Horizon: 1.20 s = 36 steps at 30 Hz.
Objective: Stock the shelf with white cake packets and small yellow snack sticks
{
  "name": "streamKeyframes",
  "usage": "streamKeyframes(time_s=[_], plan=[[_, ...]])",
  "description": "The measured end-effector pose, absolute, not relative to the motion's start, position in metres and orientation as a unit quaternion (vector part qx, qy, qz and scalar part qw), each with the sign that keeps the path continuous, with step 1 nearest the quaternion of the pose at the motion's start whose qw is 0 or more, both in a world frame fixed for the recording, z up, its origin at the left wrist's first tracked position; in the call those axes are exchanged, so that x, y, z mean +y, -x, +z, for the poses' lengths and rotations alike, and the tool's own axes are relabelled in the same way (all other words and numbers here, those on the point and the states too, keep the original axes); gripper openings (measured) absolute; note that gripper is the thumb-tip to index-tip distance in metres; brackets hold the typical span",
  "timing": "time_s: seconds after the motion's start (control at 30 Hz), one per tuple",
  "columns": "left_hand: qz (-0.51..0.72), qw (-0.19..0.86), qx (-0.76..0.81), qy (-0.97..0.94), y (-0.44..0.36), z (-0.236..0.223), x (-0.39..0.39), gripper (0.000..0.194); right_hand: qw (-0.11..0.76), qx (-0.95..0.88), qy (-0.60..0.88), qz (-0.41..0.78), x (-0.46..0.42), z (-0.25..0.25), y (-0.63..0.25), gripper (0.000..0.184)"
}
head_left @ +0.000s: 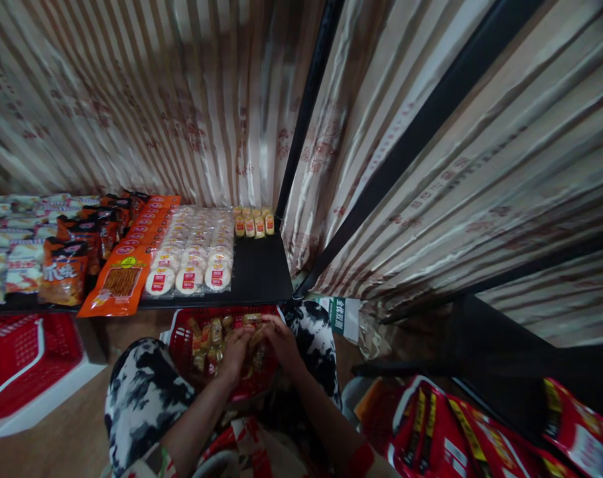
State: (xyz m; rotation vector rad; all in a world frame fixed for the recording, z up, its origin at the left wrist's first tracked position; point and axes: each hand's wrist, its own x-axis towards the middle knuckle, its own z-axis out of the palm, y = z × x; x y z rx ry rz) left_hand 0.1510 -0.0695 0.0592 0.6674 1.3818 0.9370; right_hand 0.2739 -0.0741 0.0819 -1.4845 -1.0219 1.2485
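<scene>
A red basket (182,338) sits between the knees, with small golden-wrapped snack packets (216,332) piled in it. My left hand (235,353) is over the basket's middle, its fingers closed on packets. Beside it on the right, my right hand (281,340) has its fingers bent around a packet at the same spot. The fingertips of both hands nearly meet, and part of what they grip is hidden. On the black shelf (261,269) above the basket, similar small packets (254,224) stand in short rows at the back right.
Left along the shelf lie round white crackers (189,265), a long orange snack bag (122,275), and orange-black bags (65,269). Another red basket (22,358) stands lower left. Red packages (440,425) fill the lower right. Black posts (316,86) and striped curtains (182,86) border the shelf.
</scene>
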Motion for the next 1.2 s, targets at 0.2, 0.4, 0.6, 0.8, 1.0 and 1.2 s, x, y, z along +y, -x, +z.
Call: streamKeyframes(time_s=[0.2, 0.4, 0.6, 0.8, 1.0, 1.2], plan=[[0.436, 0.65, 0.537, -0.315, -0.147, 0.068, -0.073, 0.021, 0.466, -0.371, 0.579, 0.557, -0.069, 0.102, -0.271, 0.024], [0.436, 0.586, 0.597, -0.331, -0.148, 0.072, -0.068, 0.014, 0.51, -0.268, 0.484, 0.659, -0.066, 0.118, -0.271, 0.046], [0.417, 0.627, 0.565, -0.337, -0.15, 0.081, -0.062, 0.029, 0.483, -0.312, 0.531, 0.623, -0.053, 0.113, -0.275, 0.048], [0.43, 0.63, 0.555, -0.331, -0.151, 0.092, -0.055, 0.039, 0.471, -0.358, 0.548, 0.592, -0.041, 0.114, -0.277, 0.042], [0.452, 0.621, 0.561, -0.308, -0.147, 0.111, -0.043, 0.035, 0.503, -0.316, 0.568, 0.57, -0.036, 0.109, -0.271, 0.042], [0.469, 0.604, 0.573, -0.295, -0.143, 0.127, -0.03, 0.04, 0.511, -0.287, 0.567, 0.579, -0.037, 0.106, -0.266, 0.056]])
